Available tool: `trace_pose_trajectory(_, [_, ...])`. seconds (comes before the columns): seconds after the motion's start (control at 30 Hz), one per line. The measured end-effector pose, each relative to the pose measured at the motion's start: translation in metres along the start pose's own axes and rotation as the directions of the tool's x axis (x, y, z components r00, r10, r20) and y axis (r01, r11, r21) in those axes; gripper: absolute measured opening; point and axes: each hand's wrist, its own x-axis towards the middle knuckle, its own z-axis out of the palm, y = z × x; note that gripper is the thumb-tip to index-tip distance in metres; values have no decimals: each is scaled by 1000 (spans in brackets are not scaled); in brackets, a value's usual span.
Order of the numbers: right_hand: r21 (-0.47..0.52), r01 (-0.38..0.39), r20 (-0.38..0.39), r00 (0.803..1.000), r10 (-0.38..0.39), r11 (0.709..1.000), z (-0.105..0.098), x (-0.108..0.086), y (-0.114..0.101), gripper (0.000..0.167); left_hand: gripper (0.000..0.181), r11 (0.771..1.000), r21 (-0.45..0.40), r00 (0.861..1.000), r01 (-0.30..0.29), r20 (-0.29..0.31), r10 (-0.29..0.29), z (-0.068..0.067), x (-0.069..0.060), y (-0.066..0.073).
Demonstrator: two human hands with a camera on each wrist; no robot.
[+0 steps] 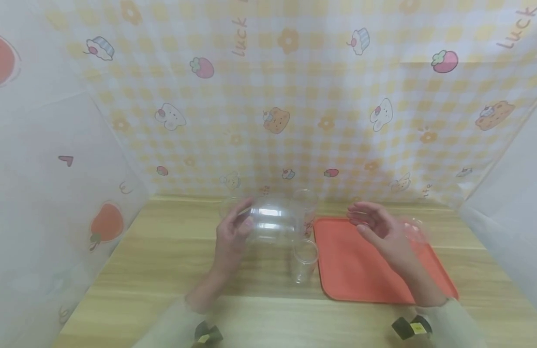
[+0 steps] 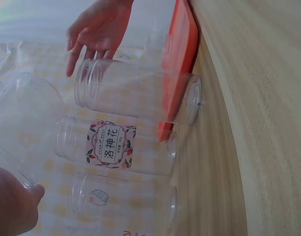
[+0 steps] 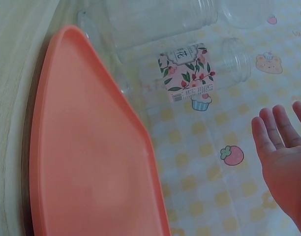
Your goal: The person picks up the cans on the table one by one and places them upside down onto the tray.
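Container (image 1: 270,224) in the left hand (image 1: 231,236) is clear, glossy and rounded.

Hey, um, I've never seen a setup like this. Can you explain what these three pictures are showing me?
There's no machine here, just a person working bare-handed. The wide picture comes from a camera on the person's head, looking forward and down; the other two are taken from the left and right wrists. On the wood-patterned table are an orange tray and three clear jars, one with a pink label. The left hand holds a clear container; the right hand hovers over the tray, holding nothing.
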Motion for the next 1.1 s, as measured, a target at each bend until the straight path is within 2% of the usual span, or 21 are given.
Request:
trace_pose_trajectory(0.27, [0, -10, 6, 1000, 10, 1000, 5, 2, -3, 50, 49, 999, -13, 999, -38, 6, 38, 3, 1, -4])
trace_pose_trajectory(0.5, [13, 13, 12, 1000, -14, 1000, 8, 5, -2, 51, 48, 998, -18, 999, -52, 8, 52, 6, 1, -4])
trace_pose_trajectory(0.83, [36, 19, 35, 999, -21, 999, 15, 9, -5, 53, 49, 999, 3, 999, -38, 5, 38, 8, 1, -3])
trace_pose_trajectory(1.1, [63, 51, 59, 997, -55, 997, 21, 12, -5, 55, 49, 999, -39, 1000, -26, 13, 27, 13, 0, -3])
